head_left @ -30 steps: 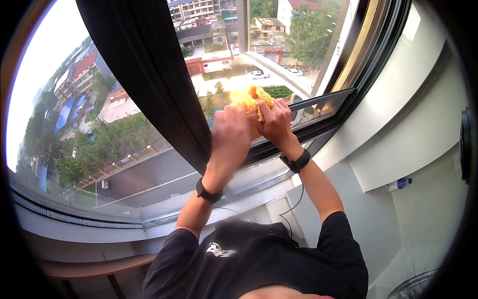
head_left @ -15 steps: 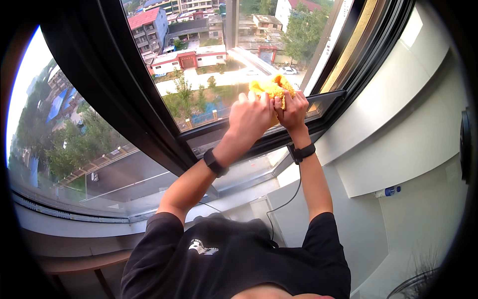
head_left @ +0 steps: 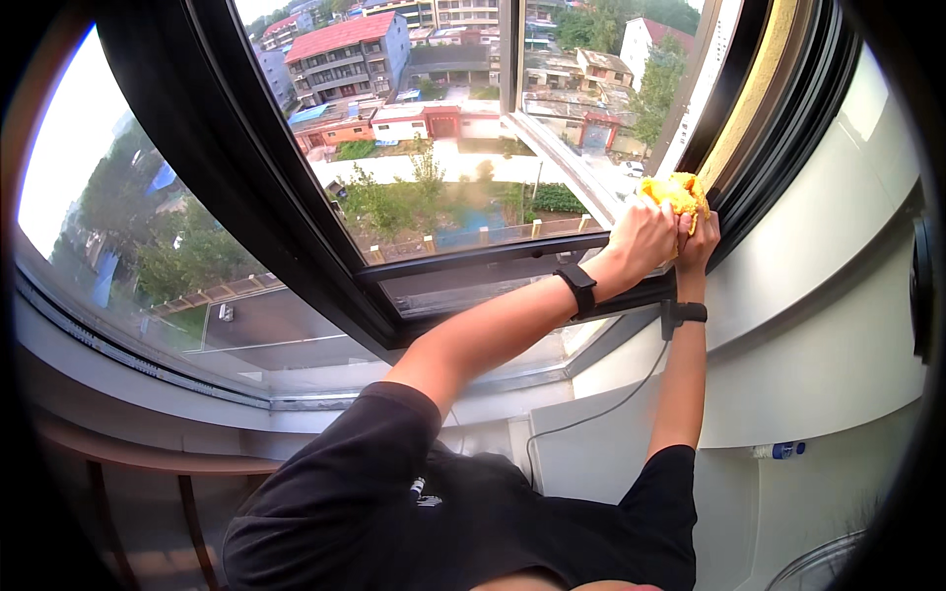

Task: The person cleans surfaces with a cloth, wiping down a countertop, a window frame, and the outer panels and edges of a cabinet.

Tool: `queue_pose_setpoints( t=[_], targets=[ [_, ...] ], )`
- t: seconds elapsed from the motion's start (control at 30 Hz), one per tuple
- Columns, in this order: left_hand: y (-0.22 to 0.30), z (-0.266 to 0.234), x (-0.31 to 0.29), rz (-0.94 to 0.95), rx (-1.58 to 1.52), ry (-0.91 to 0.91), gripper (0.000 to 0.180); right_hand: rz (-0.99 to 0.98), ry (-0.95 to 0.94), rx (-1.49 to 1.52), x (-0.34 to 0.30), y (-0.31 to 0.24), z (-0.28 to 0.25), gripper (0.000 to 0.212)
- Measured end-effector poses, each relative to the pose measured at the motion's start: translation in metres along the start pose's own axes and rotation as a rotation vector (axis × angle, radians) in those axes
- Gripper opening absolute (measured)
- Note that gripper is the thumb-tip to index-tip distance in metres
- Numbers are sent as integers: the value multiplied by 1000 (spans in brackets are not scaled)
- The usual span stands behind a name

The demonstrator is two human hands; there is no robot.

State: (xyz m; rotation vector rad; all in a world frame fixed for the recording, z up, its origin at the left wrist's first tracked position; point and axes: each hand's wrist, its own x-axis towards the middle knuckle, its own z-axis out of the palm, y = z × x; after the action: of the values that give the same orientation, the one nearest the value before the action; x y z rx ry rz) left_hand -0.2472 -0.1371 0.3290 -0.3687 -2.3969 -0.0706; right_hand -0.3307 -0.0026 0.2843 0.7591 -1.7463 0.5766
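A fluffy yellow cloth is bunched at the right end of the window's black lower bar, near the side frame. My left hand is closed on the cloth from the left, its fingers curled. Close against it, my right hand grips the cloth's right side. Between the two hands the cloth's lower part is mostly hidden. Each wrist wears a black strap, and a thin cable hangs from the right one.
Black window framing slants down at left, beside a second large pane. Pale curved wall panels rise close on the right. A wooden rail lies at lower left. Outside, buildings and trees stand far below.
Both hands have moved right with the cloth, from the middle of the window toward its right side frame. My left arm now reaches farther across, and the view has shifted.
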Motion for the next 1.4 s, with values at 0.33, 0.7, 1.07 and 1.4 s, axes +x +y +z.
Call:
queue_pose_setpoints(
  t=[0.33,0.7,1.07,1.4],
  targets=[
    [12,8,13,-44,-98,32,31,46,82,68,-5,16,4,32],
    [-27,-17,-33,-133,-130,-7,31,301,-51,-26,-20,27,11,41],
    [-85,-69,-93,-231,-157,13,33,242,-70,-1,4,-50,10,39],
    [-137,-122,-170,-120,121,25,20,207,-90,-34,21,-218,33,29]
  ],
)
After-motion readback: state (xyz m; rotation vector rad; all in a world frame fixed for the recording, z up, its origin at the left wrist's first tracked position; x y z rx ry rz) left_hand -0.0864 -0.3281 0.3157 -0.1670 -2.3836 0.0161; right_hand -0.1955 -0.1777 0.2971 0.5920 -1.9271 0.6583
